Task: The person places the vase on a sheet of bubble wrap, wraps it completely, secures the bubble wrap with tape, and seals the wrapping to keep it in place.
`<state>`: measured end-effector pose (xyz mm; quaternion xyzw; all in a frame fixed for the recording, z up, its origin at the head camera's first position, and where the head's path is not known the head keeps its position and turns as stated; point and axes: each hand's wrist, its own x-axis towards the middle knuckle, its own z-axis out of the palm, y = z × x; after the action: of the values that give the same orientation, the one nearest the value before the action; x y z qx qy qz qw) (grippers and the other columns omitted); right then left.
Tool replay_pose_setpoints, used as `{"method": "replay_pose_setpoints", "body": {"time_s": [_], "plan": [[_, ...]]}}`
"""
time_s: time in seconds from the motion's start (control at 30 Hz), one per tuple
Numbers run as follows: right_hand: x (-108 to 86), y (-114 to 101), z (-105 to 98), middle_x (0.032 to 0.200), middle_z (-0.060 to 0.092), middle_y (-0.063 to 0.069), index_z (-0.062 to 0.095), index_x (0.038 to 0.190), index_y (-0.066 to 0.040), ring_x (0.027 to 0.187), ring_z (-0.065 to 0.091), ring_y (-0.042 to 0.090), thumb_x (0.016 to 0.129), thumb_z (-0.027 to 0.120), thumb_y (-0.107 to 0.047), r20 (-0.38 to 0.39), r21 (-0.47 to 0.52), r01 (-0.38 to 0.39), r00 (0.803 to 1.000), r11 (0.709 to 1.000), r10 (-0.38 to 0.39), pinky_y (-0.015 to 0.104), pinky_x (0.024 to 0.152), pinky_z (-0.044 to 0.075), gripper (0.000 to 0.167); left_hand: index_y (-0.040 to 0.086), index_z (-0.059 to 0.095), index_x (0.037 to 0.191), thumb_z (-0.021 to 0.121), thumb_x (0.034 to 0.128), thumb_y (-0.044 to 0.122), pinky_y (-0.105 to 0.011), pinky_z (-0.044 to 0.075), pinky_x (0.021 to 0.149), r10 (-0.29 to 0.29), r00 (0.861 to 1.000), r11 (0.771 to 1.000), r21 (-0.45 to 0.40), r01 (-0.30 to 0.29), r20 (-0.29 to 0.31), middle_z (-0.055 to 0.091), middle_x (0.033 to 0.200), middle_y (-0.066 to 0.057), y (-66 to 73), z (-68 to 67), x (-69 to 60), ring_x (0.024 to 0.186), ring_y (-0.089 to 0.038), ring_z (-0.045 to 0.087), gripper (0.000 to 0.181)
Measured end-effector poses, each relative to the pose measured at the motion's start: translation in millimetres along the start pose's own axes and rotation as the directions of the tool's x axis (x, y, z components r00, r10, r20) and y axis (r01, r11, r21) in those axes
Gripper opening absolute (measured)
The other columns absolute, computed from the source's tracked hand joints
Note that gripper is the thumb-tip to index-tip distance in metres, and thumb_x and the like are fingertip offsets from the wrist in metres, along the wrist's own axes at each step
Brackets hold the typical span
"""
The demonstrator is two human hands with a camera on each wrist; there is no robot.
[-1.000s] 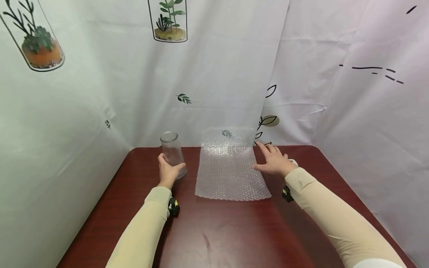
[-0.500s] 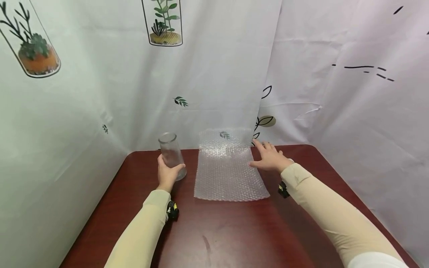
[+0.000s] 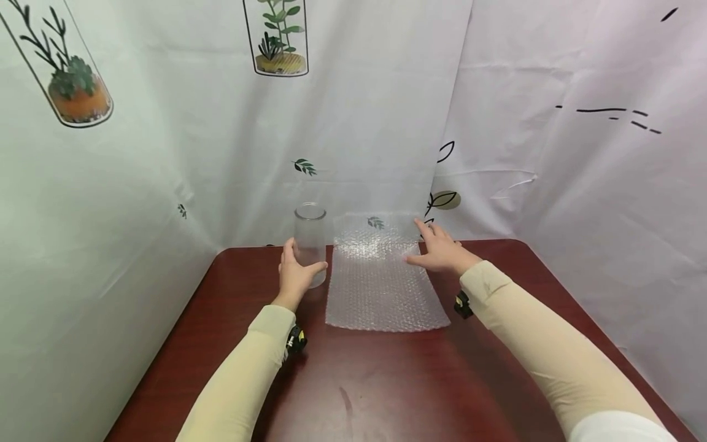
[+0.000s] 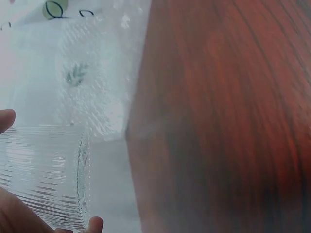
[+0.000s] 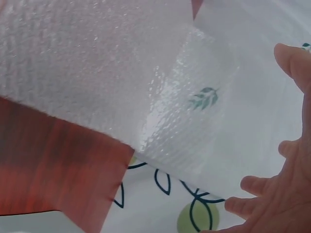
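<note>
My left hand (image 3: 295, 276) grips a tall clear glass (image 3: 310, 233) around its side. The glass stands close to upright, just left of a sheet of bubble wrap (image 3: 386, 298). In the left wrist view, fine ribs run along the glass (image 4: 41, 162), with fingers on both sides of it. The bubble wrap lies flat on the table, its far end bending up against the curtain. My right hand (image 3: 440, 248) hovers by the sheet's far right edge with fingers spread. In the right wrist view, nothing is within the right hand (image 5: 291, 160).
The dark red-brown table (image 3: 375, 380) has a rounded far edge. White curtains (image 3: 375, 123) printed with plants surround it at the back and both sides. A small wrist camera (image 3: 296, 339) is strapped to the left wrist, another to the right.
My left hand has carried the glass to the right and up, toward the bubble wrap, and the glass is more upright. My right hand has shifted slightly left and farther from me.
</note>
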<state>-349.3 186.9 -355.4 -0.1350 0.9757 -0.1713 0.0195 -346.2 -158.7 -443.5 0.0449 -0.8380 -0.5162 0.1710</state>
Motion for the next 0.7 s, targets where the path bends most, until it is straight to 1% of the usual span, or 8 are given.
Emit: {"method": "replay_pose_setpoints", "body": {"time_s": [0.1,0.2,0.33,0.43,0.5,0.63,0.7], "plan": [[2.3,-7,-4,0.164,0.006,0.028,0.000,0.164,-0.022,0.150,0.011,0.051,0.091,0.065,-0.056,0.001,0.004,0.015,1.000,1.000,-0.015,0.077,0.109,0.018,0.103,0.021,0.027,0.156,0.088,0.0750,0.031,-0.058,0.036,0.109,0.020,1.000,1.000,0.025,-0.020,0.011,0.036,0.156,-0.009,7.2,3.1,-1.5,0.139,-0.041,0.033,0.102],[4.3,-15,-8,0.165,0.005,0.028,0.001,0.164,-0.020,0.150,0.011,0.050,0.091,0.066,-0.056,-0.006,0.022,0.049,0.999,0.999,-0.049,0.076,0.109,0.020,0.104,0.020,0.029,0.156,0.088,0.0740,0.030,-0.057,0.035,0.109,0.040,0.999,0.998,0.042,-0.041,0.029,0.036,0.156,-0.010,14.5,5.6,-3.2,0.138,-0.042,0.034,0.102],[7.0,-25,-14,0.164,0.008,0.028,0.002,0.164,-0.019,0.149,0.016,0.048,0.090,0.067,-0.057,-0.021,0.047,0.106,0.994,0.993,-0.105,0.071,0.111,0.026,0.105,0.021,0.030,0.155,0.089,0.0729,0.029,-0.058,0.035,0.108,0.057,0.997,0.997,0.051,-0.060,0.054,0.038,0.155,-0.012,23.3,8.3,-5.6,0.136,-0.043,0.035,0.101],[8.0,-33,-16,0.164,0.011,0.025,0.000,0.164,-0.021,0.149,0.019,0.046,0.088,0.067,-0.059,-0.033,0.073,0.138,0.990,0.988,-0.136,0.067,0.112,0.028,0.108,0.021,0.031,0.155,0.089,0.0716,0.029,-0.058,0.036,0.108,0.065,0.995,0.996,0.055,-0.069,0.073,0.039,0.153,-0.014,27.8,10.7,-7.5,0.135,-0.044,0.036,0.102],[9.3,-39,-17,0.164,0.011,0.025,-0.003,0.164,-0.022,0.149,0.020,0.045,0.087,0.068,-0.060,-0.047,0.109,0.155,0.987,0.982,-0.151,0.066,0.113,0.028,0.111,0.022,0.031,0.155,0.088,0.0712,0.029,-0.059,0.037,0.107,0.074,0.993,0.995,0.060,-0.080,0.089,0.040,0.151,-0.014,29.7,12.8,-9.0,0.134,-0.044,0.036,0.102],[11.3,-52,-20,0.167,0.006,0.020,-0.009,0.163,-0.028,0.153,0.012,0.040,0.084,0.071,-0.062,-0.062,0.204,0.163,0.986,0.965,-0.153,0.064,0.116,0.023,0.118,0.022,0.032,0.154,0.088,0.0706,0.028,-0.059,0.039,0.104,0.099,0.989,0.992,0.066,-0.107,0.111,0.042,0.149,-0.013,32.9,17.6,-12.3,0.131,-0.043,0.038,0.101],[13.1,-60,-21,0.168,0.003,0.017,-0.011,0.162,-0.028,0.154,0.008,0.037,0.084,0.073,-0.061,-0.065,0.242,0.175,0.984,0.954,-0.164,0.063,0.117,0.021,0.119,0.023,0.032,0.153,0.088,0.0713,0.028,-0.058,0.040,0.103,0.108,0.987,0.990,0.074,-0.118,0.122,0.043,0.149,-0.012,35.0,19.8,-14.0,0.130,-0.042,0.039,0.099]]}}
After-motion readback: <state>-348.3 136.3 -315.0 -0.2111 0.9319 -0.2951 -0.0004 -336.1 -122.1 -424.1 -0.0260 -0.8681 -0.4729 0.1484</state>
